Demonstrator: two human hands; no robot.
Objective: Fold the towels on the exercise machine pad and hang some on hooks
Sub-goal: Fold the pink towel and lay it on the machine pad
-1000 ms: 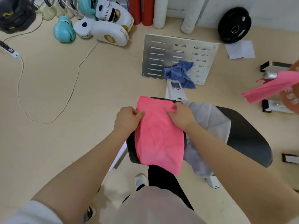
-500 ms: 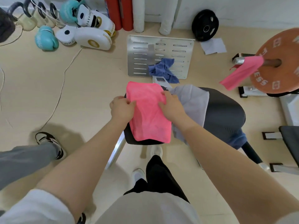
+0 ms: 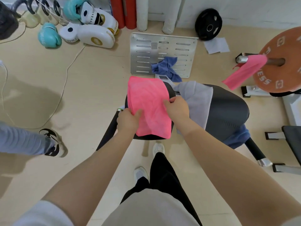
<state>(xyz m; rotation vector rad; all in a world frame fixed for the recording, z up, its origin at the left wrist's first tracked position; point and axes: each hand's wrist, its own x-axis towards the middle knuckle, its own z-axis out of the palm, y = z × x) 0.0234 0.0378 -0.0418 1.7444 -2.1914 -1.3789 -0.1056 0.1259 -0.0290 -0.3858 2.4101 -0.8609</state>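
Note:
A pink towel lies folded flat on the left end of the black machine pad. My left hand grips its left edge near the front. My right hand pinches its right edge. A grey towel is spread over the pad to the right of it. A blue towel hangs off the pad's near right side. Another blue towel is crumpled on the metal foot plate. A second pink towel hangs on the chrome bar of the orange weight plate.
Another person's leg and shoe stand at the left. Boxing gloves and pads lie at the back left with a white cable. A black weight plate leans on the wall. A bench is at the right.
Both hands have slid back along the pink towel's sides toward its near end. The view has shifted right, and another person's leg has come in at the left.

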